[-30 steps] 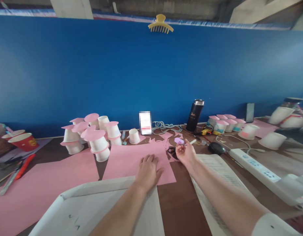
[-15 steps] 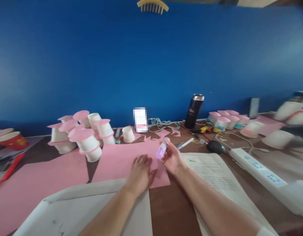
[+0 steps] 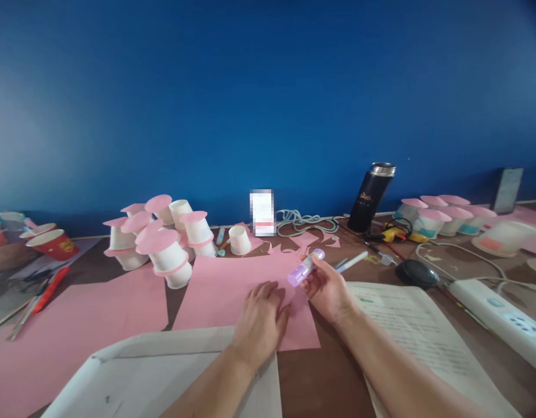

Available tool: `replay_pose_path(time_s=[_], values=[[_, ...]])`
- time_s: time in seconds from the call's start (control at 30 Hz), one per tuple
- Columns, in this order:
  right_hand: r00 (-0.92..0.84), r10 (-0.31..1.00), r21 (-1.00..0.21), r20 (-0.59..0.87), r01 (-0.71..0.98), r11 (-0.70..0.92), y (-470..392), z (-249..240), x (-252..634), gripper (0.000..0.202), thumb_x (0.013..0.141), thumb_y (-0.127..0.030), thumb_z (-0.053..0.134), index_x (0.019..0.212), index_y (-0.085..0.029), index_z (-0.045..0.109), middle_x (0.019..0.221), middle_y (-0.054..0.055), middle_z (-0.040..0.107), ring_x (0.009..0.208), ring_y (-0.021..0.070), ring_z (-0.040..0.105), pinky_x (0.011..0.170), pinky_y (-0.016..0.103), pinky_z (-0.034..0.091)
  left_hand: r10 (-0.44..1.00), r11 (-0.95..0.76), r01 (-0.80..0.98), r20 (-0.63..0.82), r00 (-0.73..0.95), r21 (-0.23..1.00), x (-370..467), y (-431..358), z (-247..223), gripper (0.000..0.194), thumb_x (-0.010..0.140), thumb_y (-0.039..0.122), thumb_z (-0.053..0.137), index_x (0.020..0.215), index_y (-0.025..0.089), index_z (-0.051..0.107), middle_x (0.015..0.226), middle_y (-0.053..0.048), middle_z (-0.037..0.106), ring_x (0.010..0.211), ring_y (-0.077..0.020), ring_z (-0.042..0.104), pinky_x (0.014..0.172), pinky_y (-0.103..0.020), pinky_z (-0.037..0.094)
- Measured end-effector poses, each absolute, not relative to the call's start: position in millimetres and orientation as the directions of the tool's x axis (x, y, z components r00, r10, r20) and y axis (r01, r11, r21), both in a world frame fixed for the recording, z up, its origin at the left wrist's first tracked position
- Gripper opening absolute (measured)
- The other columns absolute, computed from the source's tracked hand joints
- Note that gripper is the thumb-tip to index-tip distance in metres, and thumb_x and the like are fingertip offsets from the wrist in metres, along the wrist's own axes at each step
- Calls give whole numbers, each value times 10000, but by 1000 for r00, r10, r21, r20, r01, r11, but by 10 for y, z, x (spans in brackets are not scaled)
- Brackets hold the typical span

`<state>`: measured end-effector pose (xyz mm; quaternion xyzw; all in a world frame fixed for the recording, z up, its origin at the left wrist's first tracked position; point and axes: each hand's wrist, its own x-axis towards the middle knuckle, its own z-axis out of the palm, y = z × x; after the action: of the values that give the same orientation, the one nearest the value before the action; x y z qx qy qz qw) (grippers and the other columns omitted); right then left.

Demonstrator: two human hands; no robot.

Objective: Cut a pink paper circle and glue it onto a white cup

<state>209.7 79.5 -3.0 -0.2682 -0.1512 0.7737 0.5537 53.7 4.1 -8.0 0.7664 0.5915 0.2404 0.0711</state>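
Observation:
My right hand (image 3: 331,293) grips a purple glue stick (image 3: 306,267) between thumb and fingers, tilted just above the right part of a pink paper sheet (image 3: 215,296). Flat on that sheet, near its lower right, rests my left hand (image 3: 261,319) with fingers stretched out and nothing held. A lone white paper cup (image 3: 239,240) stands beyond the sheet. To the left are stacked paper cups (image 3: 163,255) with pink paper discs on top and between them. Pink paper scraps (image 3: 303,239) lie behind the glue stick.
Nearer me are a white paper piece (image 3: 176,377) and a printed sheet (image 3: 398,325). A black bottle (image 3: 370,197), mouse (image 3: 416,273), power strip (image 3: 503,310) and pink-topped cups (image 3: 431,223) occupy the right. Leftward are red-handled scissors (image 3: 50,290), a red cup (image 3: 54,245) and another pink sheet (image 3: 97,331).
The camera view has shifted, so most things sit farther right and the yellow comb-shaped object has left the frame. The glue stick leans more sideways; my left hand stays on the sheet.

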Motion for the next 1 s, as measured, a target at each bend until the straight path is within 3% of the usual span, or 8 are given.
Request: replay_pose_path(time_s=[0.27, 0.6, 0.8, 1.0], values=[[-259, 938, -572, -231, -744, -346, 766, -74, 2097, 162, 725, -234, 710, 869, -168, 671, 632, -28, 608, 488, 72, 531, 503, 183, 537, 941, -280, 800, 318, 119, 531, 542, 63, -92, 274, 830, 177, 479, 1057, 240, 618, 1098, -51, 625, 1025, -207, 543, 915, -376, 440], [-262, 957, -699, -121, -662, -269, 748, -85, 2106, 206, 689, -201, 756, 872, -214, 663, 728, -18, 637, 570, 92, 560, 562, 215, 525, 945, -270, 779, 310, 103, 565, 533, 79, -118, 257, 814, 138, 484, 1007, 240, 621, 1039, -47, 631, 983, -214, 546, 889, -393, 445], [-241, 968, -779, -67, -593, -201, 699, -45, 2096, 210, 687, -261, 761, 854, -195, 652, 710, -19, 601, 587, 91, 529, 535, 195, 472, 888, -305, 804, 458, 46, 510, 545, 102, -147, 288, 830, 122, 434, 1078, 210, 552, 1038, -82, 614, 991, -233, 549, 875, -417, 452], [-212, 977, -837, 10, -537, -108, 673, -48, 2064, 179, 702, -275, 739, 829, -199, 638, 737, -33, 578, 610, 84, 498, 529, 187, 449, 794, -328, 822, 607, -27, 466, 553, 82, -28, 360, 870, 206, 437, 1229, 198, 406, 1060, -99, 570, 1020, -224, 539, 902, -389, 444]])
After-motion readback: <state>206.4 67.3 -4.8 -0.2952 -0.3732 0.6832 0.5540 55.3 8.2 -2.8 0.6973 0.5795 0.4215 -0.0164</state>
